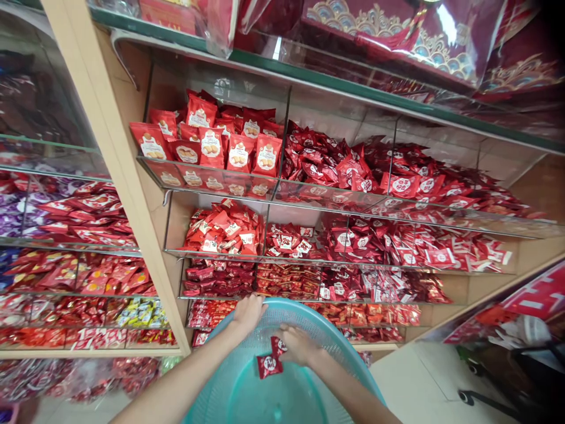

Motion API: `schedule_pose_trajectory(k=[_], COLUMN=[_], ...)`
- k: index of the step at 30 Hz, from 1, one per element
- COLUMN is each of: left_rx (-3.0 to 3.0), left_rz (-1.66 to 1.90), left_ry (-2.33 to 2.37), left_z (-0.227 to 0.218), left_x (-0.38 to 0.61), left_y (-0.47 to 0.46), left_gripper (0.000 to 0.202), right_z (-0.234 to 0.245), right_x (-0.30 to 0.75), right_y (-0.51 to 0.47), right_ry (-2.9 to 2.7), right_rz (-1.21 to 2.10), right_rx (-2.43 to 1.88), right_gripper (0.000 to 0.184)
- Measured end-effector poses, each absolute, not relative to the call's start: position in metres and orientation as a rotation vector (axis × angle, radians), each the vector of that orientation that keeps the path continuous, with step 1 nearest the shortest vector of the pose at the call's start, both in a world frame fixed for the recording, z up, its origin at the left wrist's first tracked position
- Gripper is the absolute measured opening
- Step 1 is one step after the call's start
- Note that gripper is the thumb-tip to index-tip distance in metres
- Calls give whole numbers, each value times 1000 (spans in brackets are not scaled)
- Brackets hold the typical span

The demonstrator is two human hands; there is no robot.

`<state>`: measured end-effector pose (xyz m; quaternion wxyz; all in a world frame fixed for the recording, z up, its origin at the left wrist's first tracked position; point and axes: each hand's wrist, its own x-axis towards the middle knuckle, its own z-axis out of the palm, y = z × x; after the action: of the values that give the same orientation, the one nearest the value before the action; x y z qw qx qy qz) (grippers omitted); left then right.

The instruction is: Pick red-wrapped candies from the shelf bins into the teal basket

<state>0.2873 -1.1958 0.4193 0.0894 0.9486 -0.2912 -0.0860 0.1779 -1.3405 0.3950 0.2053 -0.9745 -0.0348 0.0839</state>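
A large teal plastic basket with perforated walls is in front of me, tilted so that I see into it. On its far rim rests my left hand, its fingers wrapped over the edge. Inside, my right hand is closed at a small dark red candy packet with a white round label. A second red candy packet lies just below it and overlaps it; whether the hand also touches that one, I cannot tell. The basket's near side is out of view.
Beyond the basket, glass-fronted shelves hold red packets in divided compartments. A wooden upright separates them from more shelves on the left. Plastic-wrapped gift boxes stand overhead. At the right, a wheeled chair base stands on the tiled floor.
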Motion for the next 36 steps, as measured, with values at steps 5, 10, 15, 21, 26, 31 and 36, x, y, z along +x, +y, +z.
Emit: schedule_pose_trajectory(k=[5,10,15,21,26,31,36], left_rx=[2818,2824,2841,2838,2841,2854,2848], left_rz=[-265,-253,-249,-252,-271,-281,-306], left_ry=[-861,-870,-872,-875,-872,-848,-822], left_z=[418,417,421,424,423,424,422], left_x=[288,288,287,287,287,286,288], left_y=[-1196,-1196,-1196,-1196,-1196,-1195,-1196], left_gripper=[35,35,35,35,36,37,36], right_z=[386,380,383,383,375,396,509], right_x=[170,168,168,167,167,174,187], right_y=[-1348,-1346,-1341,-1335,-1333,-1329,-1335], right_ry=[-104,-54,-122,-269,-309,-382,-561], right_rz=[290,293,287,304,263,320,-38], right_rx=[-2789,-2747,-2606,-2639,-2653,-2765,-2770], right_gripper=[32,42,45,37,37,57,44])
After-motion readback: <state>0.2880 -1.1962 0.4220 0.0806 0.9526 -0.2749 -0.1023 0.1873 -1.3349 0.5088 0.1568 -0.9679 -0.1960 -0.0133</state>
